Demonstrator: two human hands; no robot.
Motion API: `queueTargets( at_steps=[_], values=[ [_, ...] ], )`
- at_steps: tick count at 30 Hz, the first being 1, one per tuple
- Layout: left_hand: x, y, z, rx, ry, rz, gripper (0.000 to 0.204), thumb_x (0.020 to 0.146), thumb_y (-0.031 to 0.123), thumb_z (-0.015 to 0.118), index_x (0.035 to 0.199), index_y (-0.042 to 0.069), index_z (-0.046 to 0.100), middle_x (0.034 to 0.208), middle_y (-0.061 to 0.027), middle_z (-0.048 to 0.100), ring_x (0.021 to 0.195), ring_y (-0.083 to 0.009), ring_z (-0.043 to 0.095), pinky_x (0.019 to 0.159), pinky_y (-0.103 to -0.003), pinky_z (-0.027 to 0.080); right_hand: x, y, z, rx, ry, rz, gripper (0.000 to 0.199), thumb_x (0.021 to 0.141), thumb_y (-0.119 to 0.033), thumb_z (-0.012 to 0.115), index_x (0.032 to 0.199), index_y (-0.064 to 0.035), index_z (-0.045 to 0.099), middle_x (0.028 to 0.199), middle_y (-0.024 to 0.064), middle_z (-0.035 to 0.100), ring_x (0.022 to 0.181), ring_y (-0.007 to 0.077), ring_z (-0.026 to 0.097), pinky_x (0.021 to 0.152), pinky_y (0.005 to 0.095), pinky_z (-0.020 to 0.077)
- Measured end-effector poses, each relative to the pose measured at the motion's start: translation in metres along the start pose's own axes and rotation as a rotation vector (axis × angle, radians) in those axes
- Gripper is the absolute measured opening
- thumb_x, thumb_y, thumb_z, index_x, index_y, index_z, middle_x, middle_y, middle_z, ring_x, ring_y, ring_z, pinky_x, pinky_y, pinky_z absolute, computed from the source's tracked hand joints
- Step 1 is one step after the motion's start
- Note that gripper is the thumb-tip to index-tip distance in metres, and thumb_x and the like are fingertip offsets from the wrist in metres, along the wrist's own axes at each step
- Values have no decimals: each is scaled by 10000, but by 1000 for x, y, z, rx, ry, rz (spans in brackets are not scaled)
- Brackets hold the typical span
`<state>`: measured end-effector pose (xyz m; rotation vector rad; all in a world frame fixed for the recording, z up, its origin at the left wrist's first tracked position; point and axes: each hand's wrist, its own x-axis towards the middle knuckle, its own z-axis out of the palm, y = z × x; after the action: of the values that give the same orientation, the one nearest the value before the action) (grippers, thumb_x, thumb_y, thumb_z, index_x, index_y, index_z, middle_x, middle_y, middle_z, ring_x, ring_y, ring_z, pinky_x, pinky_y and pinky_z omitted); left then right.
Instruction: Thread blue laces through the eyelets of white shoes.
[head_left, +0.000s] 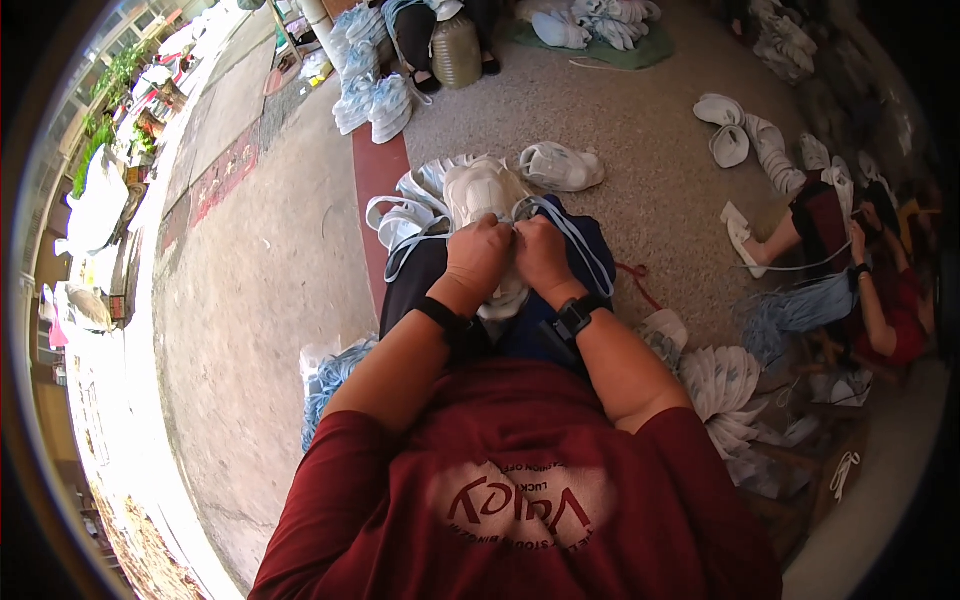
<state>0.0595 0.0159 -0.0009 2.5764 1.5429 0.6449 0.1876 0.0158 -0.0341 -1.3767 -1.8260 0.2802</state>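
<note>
A white sneaker (478, 190) lies on my lap, its toe pointing away from me. Over it my left hand (481, 252) and my right hand (541, 254) nearly meet, both with fingers curled in. Each is closed on a pale blue shoelace (580, 240), whose loops hang out to both sides of the sneaker. The fingertips and the eyelets under them are mostly hidden by my hands. More white shoe uppers (400, 222) rest just beyond and left of my lap. Another white sneaker (562, 166) stands on the ground to the far right of it.
Bundled blue laces (340, 378) lie by my left side. Stacked white shoe parts (722, 385) fill the floor at my right. A co-worker (885, 300) sits at the right, handling a lace. Piled shoes (372, 100) and another seated person are farther ahead.
</note>
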Motion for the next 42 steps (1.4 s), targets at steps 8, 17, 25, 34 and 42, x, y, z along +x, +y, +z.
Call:
queueTargets(
  at_steps=[8, 17, 25, 34, 42],
  values=[
    [-22, 1, -44, 99, -253, -94, 149, 757, 155, 533, 715, 35, 609, 744, -160, 620, 692, -295, 630, 618, -374, 503, -4, 0, -9, 70, -55, 170, 74, 691, -109, 605, 684, -37, 591, 676, 161, 566, 689, 358, 559, 615, 431, 459],
    [-58, -70, -35, -1634, -41, -855, 131, 849, 158, 606, 741, 86, 590, 582, 38, 518, 481, -44, 454, 437, -159, 353, 8, -36, 0, -17, -213, -293, 75, 688, -90, 624, 743, -42, 610, 721, 117, 557, 726, 308, 545, 682, 403, 430],
    [-27, -64, -7, -1503, -54, -736, 105, 820, 107, 628, 734, 59, 590, 670, -13, 610, 534, -63, 547, 477, -174, 427, 7, -35, 6, -8, -204, -201, 216, 670, -38, 658, 884, -7, 650, 794, 145, 576, 763, 315, 564, 704, 377, 440],
    [-18, -58, 14, -1324, 122, -695, 123, 789, 49, 611, 679, 17, 567, 602, -34, 574, 498, -83, 510, 454, -199, 391, 6, -28, 8, 80, -207, -139, 295, 643, -35, 666, 935, 1, 638, 806, 153, 567, 774, 328, 553, 720, 393, 434],
    [-26, -48, 21, -767, 195, -576, 149, 736, 119, 663, 706, -6, 587, 572, -63, 548, 512, -123, 483, 511, -298, 420, 6, -28, 6, 52, -235, -122, 274, 676, 10, 625, 950, 11, 632, 851, 162, 574, 826, 315, 563, 755, 348, 444]
  ],
)
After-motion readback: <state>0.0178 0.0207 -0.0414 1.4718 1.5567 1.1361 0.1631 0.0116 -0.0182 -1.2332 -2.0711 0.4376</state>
